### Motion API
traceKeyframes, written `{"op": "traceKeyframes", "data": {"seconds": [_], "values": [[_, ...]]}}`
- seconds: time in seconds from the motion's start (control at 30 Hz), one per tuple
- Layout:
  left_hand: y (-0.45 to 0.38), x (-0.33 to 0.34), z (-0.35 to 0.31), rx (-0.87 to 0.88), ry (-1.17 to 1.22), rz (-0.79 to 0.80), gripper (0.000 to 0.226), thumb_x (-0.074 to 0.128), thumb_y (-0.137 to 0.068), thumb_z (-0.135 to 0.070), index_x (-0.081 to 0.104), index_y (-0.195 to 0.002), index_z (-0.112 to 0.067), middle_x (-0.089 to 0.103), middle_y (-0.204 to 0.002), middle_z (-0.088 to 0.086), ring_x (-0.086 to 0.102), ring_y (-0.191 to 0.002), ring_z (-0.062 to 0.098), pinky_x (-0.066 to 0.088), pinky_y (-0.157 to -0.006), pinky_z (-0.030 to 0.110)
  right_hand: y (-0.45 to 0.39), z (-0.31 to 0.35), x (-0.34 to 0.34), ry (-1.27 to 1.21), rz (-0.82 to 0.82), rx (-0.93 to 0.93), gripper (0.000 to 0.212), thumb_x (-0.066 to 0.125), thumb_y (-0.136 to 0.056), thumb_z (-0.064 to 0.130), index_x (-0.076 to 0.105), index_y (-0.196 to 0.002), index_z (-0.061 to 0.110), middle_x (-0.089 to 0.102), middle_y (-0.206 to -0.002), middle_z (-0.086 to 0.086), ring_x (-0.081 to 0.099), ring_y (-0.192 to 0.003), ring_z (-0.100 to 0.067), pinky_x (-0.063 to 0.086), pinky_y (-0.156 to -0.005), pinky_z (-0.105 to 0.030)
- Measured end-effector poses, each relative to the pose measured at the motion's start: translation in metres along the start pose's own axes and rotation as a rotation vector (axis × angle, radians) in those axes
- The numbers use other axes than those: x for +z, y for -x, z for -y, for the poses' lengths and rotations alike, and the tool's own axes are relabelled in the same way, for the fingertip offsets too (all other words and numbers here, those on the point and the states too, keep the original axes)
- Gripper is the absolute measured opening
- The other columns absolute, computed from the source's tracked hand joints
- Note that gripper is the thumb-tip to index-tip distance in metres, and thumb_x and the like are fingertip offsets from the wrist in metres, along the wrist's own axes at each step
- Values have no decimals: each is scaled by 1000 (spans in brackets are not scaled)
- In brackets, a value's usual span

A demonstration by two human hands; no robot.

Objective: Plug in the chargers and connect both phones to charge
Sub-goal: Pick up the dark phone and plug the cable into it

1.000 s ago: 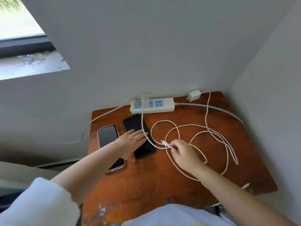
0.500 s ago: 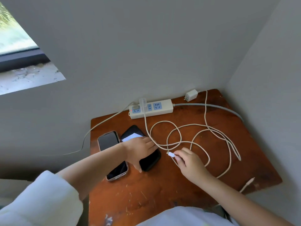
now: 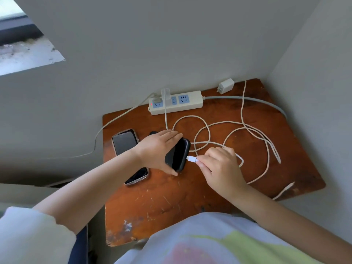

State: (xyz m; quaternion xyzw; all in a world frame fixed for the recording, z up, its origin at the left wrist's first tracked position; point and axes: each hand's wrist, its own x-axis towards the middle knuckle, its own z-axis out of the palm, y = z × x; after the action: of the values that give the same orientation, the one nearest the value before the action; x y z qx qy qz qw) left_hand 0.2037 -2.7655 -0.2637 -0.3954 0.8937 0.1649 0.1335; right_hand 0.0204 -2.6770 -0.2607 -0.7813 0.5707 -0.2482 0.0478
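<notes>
My left hand grips a black phone, tilted up off the table on its edge. My right hand pinches the white cable plug, whose tip sits right at the phone's lower end. A second phone with a pale rim lies flat to the left, partly under my left arm. One charger is plugged into the white power strip. A second white charger lies unplugged at the back right.
Loops of white cable spread over the right half of the worn brown table. Another cable end lies near the right front edge. Walls close in behind and on the right; a window sill sits upper left.
My left hand has lifted and turned the black phone up on its edge. My right hand has brought the plug leftward to the phone's end.
</notes>
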Motion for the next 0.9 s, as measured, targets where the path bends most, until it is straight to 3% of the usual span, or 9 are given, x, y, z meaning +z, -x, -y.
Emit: {"op": "traceKeyframes", "data": {"seconds": [0.13, 0.3, 0.43, 0.6, 0.77, 0.9], "values": [[-1, 2, -3, 14, 6, -20, 104, 64, -64, -65, 16, -142, -14, 26, -150, 7, 19, -137, 25, 22, -109, 33, -2, -2, 1, 89, -54, 19, 12, 83, -59, 6, 74, -66, 9, 71, -57, -6, 67, -58, -23, 34, -73, -32], [-3, 7, -4, 16, 5, -54, 105, 64, -63, -66, 18, -141, -13, 28, -149, 8, 21, -137, 26, 25, -108, 33, -2, -1, 0, 126, -62, 15, 11, 84, -58, 8, 74, -63, 10, 71, -57, -5, 67, -59, -21, 50, -74, -36], [0, 10, -6, 27, 24, -108, 103, 67, -62, -64, 25, -139, -10, 35, -145, 10, 28, -134, 29, 29, -106, 36, -2, 1, 1, 128, -92, 9, 9, 82, -60, 8, 74, -63, 9, 72, -57, -7, 68, -59, -23, 31, -77, -32], [6, 13, -11, 65, 63, -272, 97, 81, -51, -53, 47, -124, 0, 56, -123, 21, 50, -114, 40, 44, -91, 46, 1, 1, 1, 153, -76, 8, 12, 85, -57, 13, 74, -62, 10, 72, -58, -5, 68, -59, -21, 30, -76, -32], [6, 18, -18, 88, 45, -356, 97, 85, -38, -52, 55, -109, 5, 64, -102, 25, 60, -93, 42, 50, -80, 49, 6, -1, 0, 184, -59, 37, 13, 85, -57, 14, 73, -61, 12, 70, -55, -3, 66, -58, -22, 28, -76, -33], [7, 23, -23, 94, 45, -403, 94, 86, -36, -50, 57, -106, 6, 65, -98, 24, 61, -89, 42, 51, -77, 50, 10, 0, -1, 194, -36, 42, 15, 85, -55, 10, 70, -55, 13, 66, -51, -1, 65, -58, -24, 27, -77, -35]]}}
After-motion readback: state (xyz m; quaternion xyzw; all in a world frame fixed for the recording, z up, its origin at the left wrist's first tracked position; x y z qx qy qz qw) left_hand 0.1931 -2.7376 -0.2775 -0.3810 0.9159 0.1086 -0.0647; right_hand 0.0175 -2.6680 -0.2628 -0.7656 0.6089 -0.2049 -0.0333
